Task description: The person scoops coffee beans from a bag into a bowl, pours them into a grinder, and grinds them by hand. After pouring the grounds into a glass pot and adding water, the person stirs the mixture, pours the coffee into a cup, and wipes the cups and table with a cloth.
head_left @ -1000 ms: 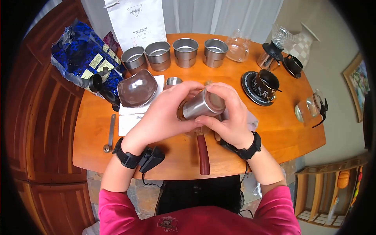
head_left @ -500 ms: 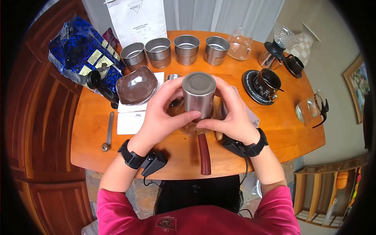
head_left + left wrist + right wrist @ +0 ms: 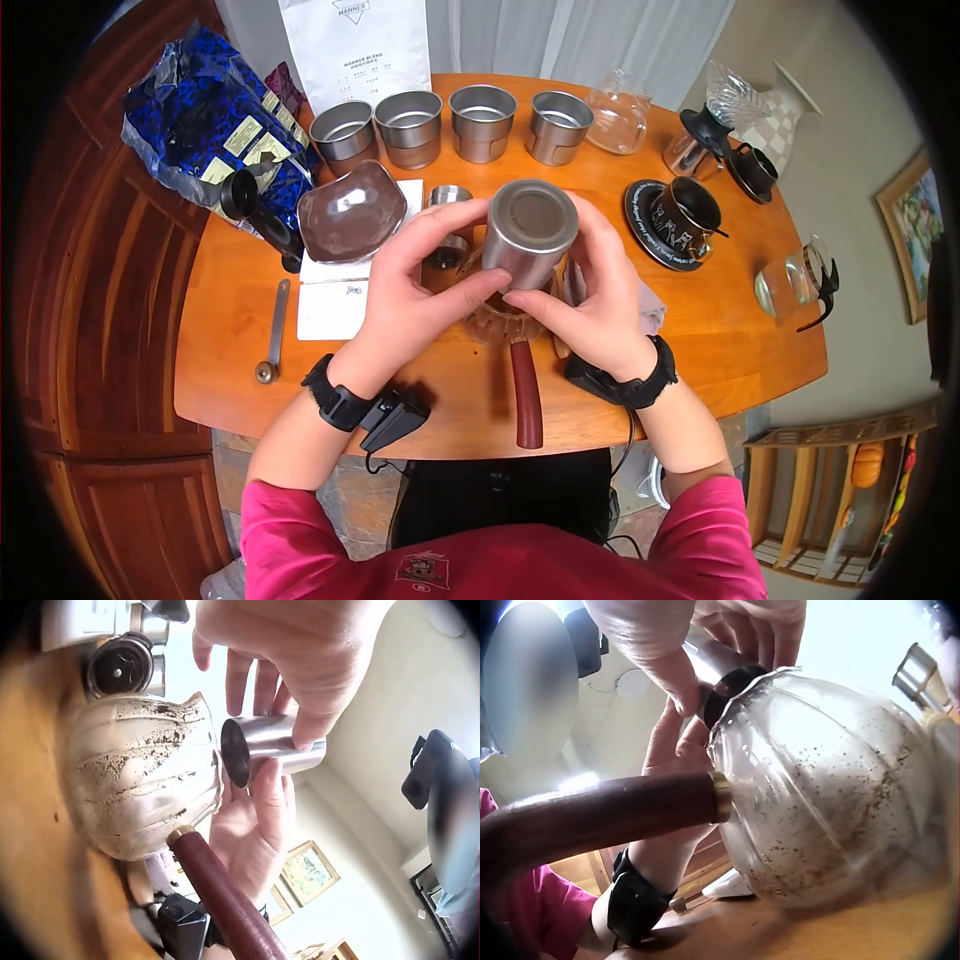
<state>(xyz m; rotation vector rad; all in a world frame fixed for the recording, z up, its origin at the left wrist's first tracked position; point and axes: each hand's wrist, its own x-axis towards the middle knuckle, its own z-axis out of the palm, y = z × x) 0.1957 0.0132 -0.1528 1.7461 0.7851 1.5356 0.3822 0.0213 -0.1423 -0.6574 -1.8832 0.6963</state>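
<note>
Both hands hold a stainless steel cup (image 3: 530, 235) bottom-up. My left hand (image 3: 420, 285) grips its left side, and my right hand (image 3: 600, 300) grips the right, thumbs meeting at the front. In the left wrist view, the cup's dark mouth (image 3: 235, 752) faces the rim of a ribbed glass pot (image 3: 142, 776), close over it. Brown grounds cling to the inside of the pot, seen also in the right wrist view. A reddish wooden handle (image 3: 527, 395) sticks out from the pot toward the body. The hands hide much of the pot in the head view.
Several steel cups (image 3: 483, 125) line the back beside a white coffee bag (image 3: 360, 50). A brown dish (image 3: 350, 215), blue bag (image 3: 215, 130) and long-handled spoon (image 3: 275, 335) lie left. Rightward stand a black cup (image 3: 685, 210) on its saucer and a glass jug (image 3: 785, 280).
The cup was tipped sideways with its base toward the right; it swung bottom-up over the pot, then shifted slightly right, leaning a little. Both hands kept hold and turned with it.
</note>
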